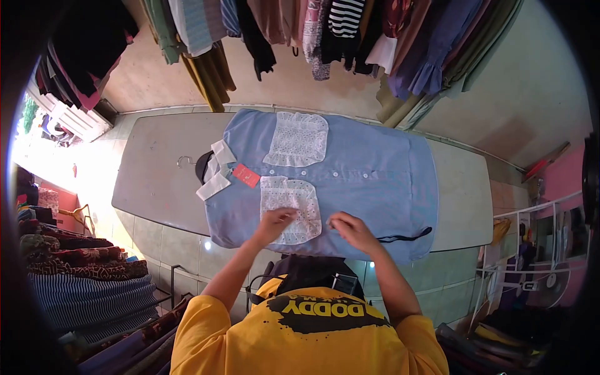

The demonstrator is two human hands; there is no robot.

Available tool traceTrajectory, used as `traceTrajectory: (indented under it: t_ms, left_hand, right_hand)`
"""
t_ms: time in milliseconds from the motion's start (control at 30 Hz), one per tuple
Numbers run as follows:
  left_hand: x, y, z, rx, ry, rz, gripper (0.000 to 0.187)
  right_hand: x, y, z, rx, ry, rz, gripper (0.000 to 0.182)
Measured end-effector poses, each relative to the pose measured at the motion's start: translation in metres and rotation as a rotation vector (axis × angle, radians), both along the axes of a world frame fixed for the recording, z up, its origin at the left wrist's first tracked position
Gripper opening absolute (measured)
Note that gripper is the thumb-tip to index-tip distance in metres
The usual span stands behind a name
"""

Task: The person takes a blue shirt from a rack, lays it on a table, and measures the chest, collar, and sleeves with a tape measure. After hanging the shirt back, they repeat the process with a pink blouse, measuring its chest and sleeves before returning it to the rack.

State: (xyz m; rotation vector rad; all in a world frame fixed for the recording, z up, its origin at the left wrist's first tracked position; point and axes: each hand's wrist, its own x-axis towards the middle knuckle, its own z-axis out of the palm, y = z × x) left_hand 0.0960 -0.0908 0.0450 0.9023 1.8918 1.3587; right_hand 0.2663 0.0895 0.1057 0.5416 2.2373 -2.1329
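one "doddy" (328, 307), yellow shirt (312, 344); left hand (275, 225), right hand (354, 232) over blue blouse (375, 147), fingers curled, closure unclear.

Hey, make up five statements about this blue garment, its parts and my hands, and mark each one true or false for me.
1. The blue garment is spread out on the table. True.
2. The red tag lies at the garment's hem. False: it lies beside the white collar.
3. A metal hanger hook sticks out beyond the collar. True.
4. Your left hand is over the collar. False: it is over the ruffled white panel nearer you.
5. Your right hand is clasped with your left. False: the two hands are apart.
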Motion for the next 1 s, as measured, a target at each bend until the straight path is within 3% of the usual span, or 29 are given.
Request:
traceTrajectory:
  t_ms: [67,167,233,333,400,467,600,667,700,767,1000]
  left_hand:
    - [0.013,0.006,0.006,-0.043,-0.188,-0.122,0.024]
    - [0.019,0.001,0.002,-0.075,-0.221,-0.104,0.024]
    - [0.017,-0.005,-0.004,-0.143,-0.476,0.066,0.021]
    - [0.015,-0.016,-0.005,-0.1,-0.475,0.116,0.02]
    - [0.006,-0.026,-0.029,-0.055,-0.425,0.126,0.015]
    - [-0.01,-0.039,-0.035,-0.188,-0.18,0.264,0.01]
    - [-0.087,-0.102,-0.066,-0.157,0.162,0.728,0.008]
    - [-0.112,-0.128,-0.059,-0.396,0.424,0.976,0.012]
    - [-0.119,-0.136,-0.059,-0.397,0.423,0.974,0.012]
    - [-0.128,-0.144,-0.064,-0.377,0.077,1.051,0.017]
    - [-0.128,-0.144,-0.078,-0.355,0.075,1.126,0.022]
  right_hand:
    - [-0.023,-0.017,-0.03,0.113,0.053,0.027,0.028]
    - [-0.042,-0.03,-0.049,0.236,0.108,0.057,0.037]
    - [-0.048,-0.037,-0.055,0.248,0.117,0.072,0.041]
    - [-0.055,-0.046,-0.056,0.22,0.057,0.102,0.037]
    - [-0.059,-0.047,-0.056,0.299,0.103,0.226,0.033]
    - [-0.05,-0.036,-0.074,0.33,0.062,0.139,0.025]
    - [-0.009,0.035,-0.07,0.385,-0.217,0.061,0.02]
    - [0.021,0.066,-0.067,0.502,-0.215,-0.07,0.021]
    - [0.032,0.077,-0.064,0.6,-0.198,-0.138,0.021]
    - [0.049,0.093,-0.064,0.622,-0.218,-0.16,0.022]
    - [0.056,0.094,-0.079,0.679,-0.275,-0.155,0.021]
